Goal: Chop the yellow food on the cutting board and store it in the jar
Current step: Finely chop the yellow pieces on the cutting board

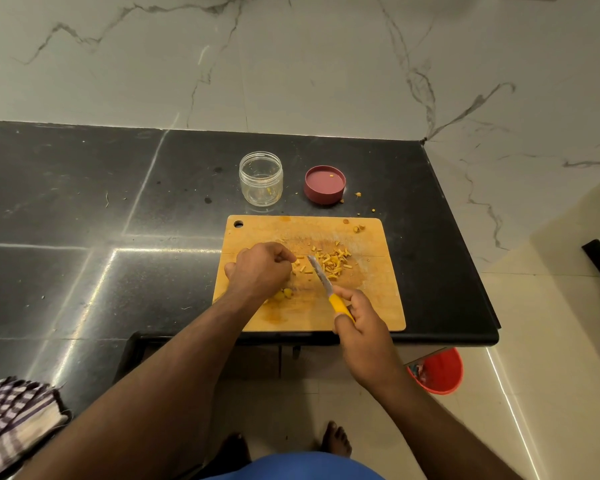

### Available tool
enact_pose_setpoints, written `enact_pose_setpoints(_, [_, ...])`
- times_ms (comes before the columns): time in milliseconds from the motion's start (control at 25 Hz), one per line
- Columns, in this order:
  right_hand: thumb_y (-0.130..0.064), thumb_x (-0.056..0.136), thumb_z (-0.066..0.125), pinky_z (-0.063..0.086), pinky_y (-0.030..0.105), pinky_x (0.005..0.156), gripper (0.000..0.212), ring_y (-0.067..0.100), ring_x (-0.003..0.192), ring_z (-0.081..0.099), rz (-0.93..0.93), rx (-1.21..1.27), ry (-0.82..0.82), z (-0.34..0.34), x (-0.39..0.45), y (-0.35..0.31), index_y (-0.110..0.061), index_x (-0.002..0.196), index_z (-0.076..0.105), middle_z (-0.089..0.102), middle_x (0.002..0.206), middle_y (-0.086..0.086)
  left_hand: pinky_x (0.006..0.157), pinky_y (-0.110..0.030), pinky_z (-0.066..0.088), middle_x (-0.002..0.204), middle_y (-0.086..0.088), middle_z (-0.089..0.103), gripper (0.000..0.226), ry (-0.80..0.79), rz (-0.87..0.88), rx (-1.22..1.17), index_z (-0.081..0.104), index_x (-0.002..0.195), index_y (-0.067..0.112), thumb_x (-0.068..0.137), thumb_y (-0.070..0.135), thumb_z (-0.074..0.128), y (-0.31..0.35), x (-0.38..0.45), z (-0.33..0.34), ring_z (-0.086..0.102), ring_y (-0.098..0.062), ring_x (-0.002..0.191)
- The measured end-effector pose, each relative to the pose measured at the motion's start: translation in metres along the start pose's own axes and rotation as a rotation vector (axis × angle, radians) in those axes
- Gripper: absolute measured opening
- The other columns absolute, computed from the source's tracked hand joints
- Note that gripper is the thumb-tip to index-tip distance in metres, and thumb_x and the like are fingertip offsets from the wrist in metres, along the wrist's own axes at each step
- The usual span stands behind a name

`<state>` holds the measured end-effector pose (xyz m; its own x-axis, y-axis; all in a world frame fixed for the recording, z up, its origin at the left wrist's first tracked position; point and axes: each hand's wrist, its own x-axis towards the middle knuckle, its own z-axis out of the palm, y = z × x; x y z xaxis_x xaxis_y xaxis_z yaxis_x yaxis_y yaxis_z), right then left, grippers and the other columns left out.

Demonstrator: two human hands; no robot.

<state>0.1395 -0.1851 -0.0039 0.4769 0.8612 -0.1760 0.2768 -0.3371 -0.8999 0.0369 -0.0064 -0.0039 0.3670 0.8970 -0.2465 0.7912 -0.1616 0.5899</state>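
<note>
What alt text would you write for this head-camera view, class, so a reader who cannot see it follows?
A person's right hand holds a yellow-handled knife over chopped yellow food on a wooden cutting board, the left hand beside the pieces. Behind stand an open jar and its red lid.

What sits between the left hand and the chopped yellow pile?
Head view: the knife blade and a few loose yellow sticks lie between the left hand and the chopped yellow pile.

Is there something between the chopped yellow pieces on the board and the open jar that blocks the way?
Nothing visible does. The jar stands open just beyond the cutting board, its lid lying to its right. Only bare board and counter separate it from the chopped pieces.
</note>
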Motion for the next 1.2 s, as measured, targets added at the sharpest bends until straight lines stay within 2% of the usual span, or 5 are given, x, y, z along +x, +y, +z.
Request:
enact_pose_setpoints(280, [-0.001, 0.096, 0.044, 0.021, 0.024, 0.041, 0.045, 0.011, 0.042, 0.028, 0.146, 0.532, -0.063, 0.004, 0.005, -0.019, -0.033, 0.124, 0.057, 0.050, 0.071, 0.004, 0.086, -0.040, 0.051, 0.105, -0.001, 0.072, 0.020, -0.171, -0.233, -0.719, 0.073, 0.107, 0.017, 0.097, 0.032, 0.064, 0.013, -0.011, -0.019, 0.057, -0.022, 0.097])
enact_pose_setpoints(440, [0.002, 0.094, 0.045, 0.019, 0.026, 0.042, 0.046, 0.013, 0.042, 0.026, 0.150, 0.583, -0.059, 0.007, 0.005, -0.023, -0.031, 0.123, 0.057, 0.049, 0.070, 0.005, 0.055, -0.022, 0.037, 0.099, -0.005, 0.072, 0.019, -0.404, -0.279, -0.877, 0.076, 0.105, 0.013, 0.094, 0.027, 0.069, 0.006, -0.011, -0.019, 0.048, -0.014, 0.072])
enact_pose_setpoints(600, [0.001, 0.095, 0.044, 0.022, 0.023, 0.040, 0.045, 0.012, 0.041, 0.028, 0.141, 0.541, -0.015, 0.002, 0.007, -0.019, -0.033, 0.122, 0.057, 0.050, 0.072, 0.006, 0.068, -0.026, 0.042, 0.101, -0.002, 0.072, 0.014, -0.305, -0.232, -0.755, 0.075, 0.102, 0.013, 0.091, 0.023, 0.073, 0.006, -0.014, -0.021, 0.056, -0.014, 0.081])
enact_pose_setpoints(880, [-0.015, 0.099, 0.044, 0.035, 0.017, 0.049, 0.041, 0.001, 0.056, 0.050, -0.094, -0.248, -0.132, -0.002, 0.002, 0.001, -0.032, 0.136, 0.047, 0.059, 0.084, -0.010, 0.071, -0.027, 0.053, 0.106, 0.003, 0.071, 0.018, 0.009, -0.082, -0.452, 0.072, 0.108, 0.019, 0.096, 0.008, 0.065, -0.016, 0.002, -0.034, 0.064, -0.012, 0.094])
enact_pose_setpoints(1200, [-0.017, 0.100, 0.042, 0.032, 0.008, 0.057, 0.043, -0.005, 0.072, 0.044, -0.117, -0.364, -0.023, 0.002, 0.006, 0.009, -0.028, 0.142, 0.042, 0.060, 0.110, -0.004, 0.072, -0.024, 0.050, 0.123, 0.004, 0.061, 0.058, -0.096, -0.160, -0.337, 0.066, 0.130, 0.023, 0.093, -0.013, 0.041, -0.030, 0.014, -0.038, 0.054, -0.017, 0.110])
